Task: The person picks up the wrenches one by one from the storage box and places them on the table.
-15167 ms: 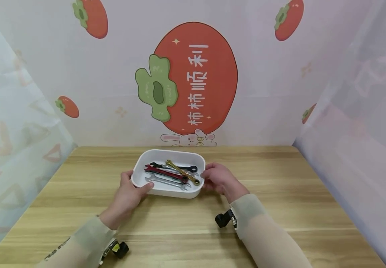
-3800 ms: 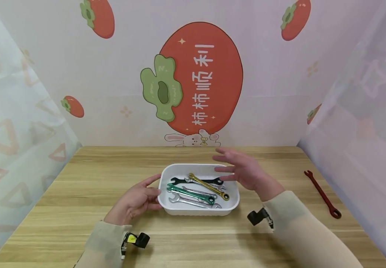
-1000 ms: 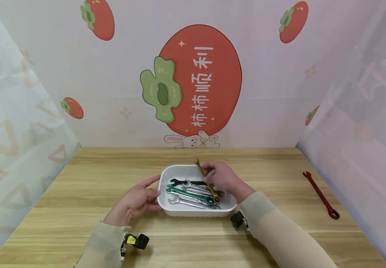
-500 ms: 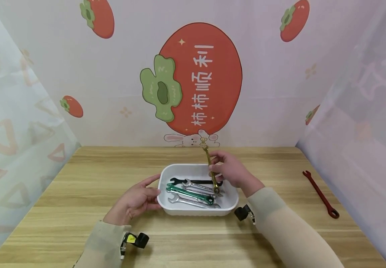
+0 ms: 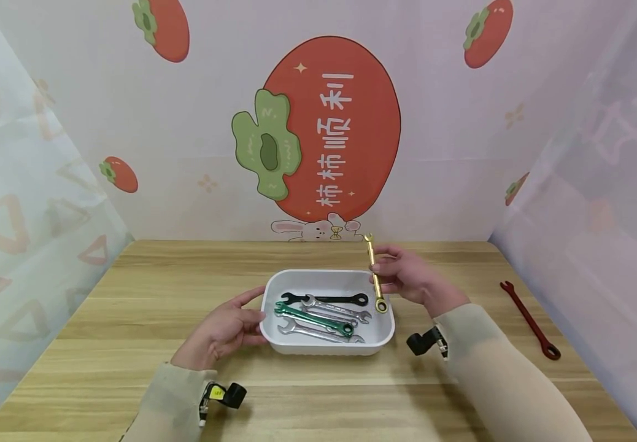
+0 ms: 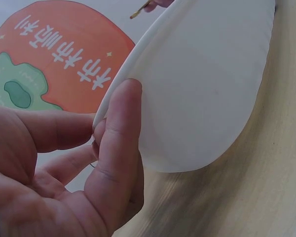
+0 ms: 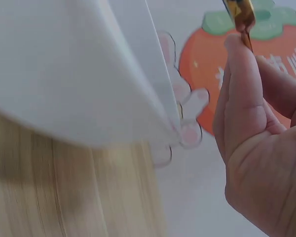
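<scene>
My right hand (image 5: 407, 276) pinches a gold ratchet wrench (image 5: 375, 270) by its handle, held nearly upright above the right end of a white plastic tray (image 5: 326, 350). Its open end points up and its ring end hangs over the tray. In the right wrist view, only part of the gold wrench (image 7: 239, 12) shows past the fingertips. My left hand (image 5: 221, 331) holds the tray's left end, thumb at the rim and fingers against the outer wall (image 6: 202, 89). Inside lie a black wrench (image 5: 326, 299), a green wrench (image 5: 315, 319) and several silver wrenches (image 5: 318, 333).
A red wrench (image 5: 529, 319) lies alone on the wooden table (image 5: 318, 405) near its right edge. Printed fabric walls (image 5: 434, 153) stand behind and at both sides. A small black camera (image 5: 426, 341) sits on each wrist.
The gold wrench has been lifted off the other wrenches and carried up and right by my right hand, turning more upright. My left hand and the tray have stayed put.
</scene>
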`<control>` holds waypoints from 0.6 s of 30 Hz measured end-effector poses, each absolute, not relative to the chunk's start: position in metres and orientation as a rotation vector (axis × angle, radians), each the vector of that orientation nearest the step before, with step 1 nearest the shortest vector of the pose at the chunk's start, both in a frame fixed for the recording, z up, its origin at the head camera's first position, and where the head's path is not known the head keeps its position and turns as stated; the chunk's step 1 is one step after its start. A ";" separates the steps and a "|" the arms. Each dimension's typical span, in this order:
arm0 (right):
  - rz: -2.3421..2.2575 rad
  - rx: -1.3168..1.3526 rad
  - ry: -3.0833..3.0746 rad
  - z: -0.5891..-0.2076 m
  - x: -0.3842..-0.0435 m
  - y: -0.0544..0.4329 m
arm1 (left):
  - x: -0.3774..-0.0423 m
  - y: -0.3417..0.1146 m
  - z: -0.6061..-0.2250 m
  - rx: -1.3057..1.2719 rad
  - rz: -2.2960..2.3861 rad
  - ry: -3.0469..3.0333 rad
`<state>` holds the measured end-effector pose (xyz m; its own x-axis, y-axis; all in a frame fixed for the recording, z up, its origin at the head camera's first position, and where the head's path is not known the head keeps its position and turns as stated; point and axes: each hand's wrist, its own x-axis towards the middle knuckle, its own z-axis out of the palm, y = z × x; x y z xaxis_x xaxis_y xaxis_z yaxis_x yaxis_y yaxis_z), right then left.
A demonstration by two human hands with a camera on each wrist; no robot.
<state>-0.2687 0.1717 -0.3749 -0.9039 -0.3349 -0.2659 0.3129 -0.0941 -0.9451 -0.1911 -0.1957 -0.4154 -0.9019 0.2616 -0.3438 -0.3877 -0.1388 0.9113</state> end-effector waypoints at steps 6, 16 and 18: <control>-2.067 -0.028 1.733 -0.375 -0.266 0.211 | -0.192 -0.196 -0.415 -0.142 2.082 1.721; -1.976 -0.050 1.818 -0.379 -0.252 0.284 | -0.192 -0.196 -0.417 -0.125 2.083 1.718; -1.968 -0.054 1.829 -0.381 -0.250 0.299 | -0.192 -0.196 -0.417 -0.116 2.084 1.714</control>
<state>-0.2500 0.2988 -0.3811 -0.8976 -0.3477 -0.2710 0.2957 -0.0191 -0.9551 -0.1918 -0.1958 -0.4172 -0.9007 0.2778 -0.3339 -0.3812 -0.1371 0.9143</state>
